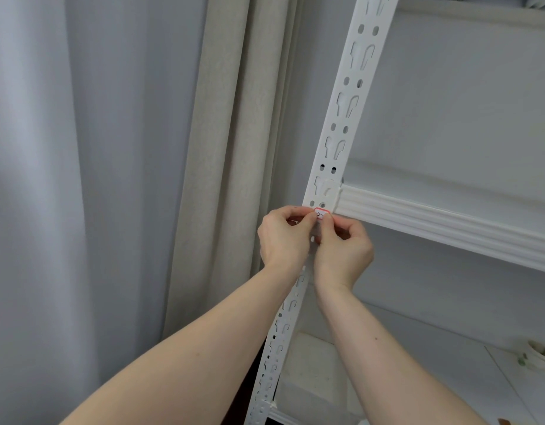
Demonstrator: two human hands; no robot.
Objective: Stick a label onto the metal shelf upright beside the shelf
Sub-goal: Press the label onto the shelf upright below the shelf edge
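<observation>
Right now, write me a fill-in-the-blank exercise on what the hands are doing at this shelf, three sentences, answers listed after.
1. The label held against the upright has a border coloured ____.
2. The label sits level with the front edge of the ____, which joins the upright from the right.
3. The left hand and the right hand both pinch the label with their ____.

Missing words: red; shelf; fingers
</observation>
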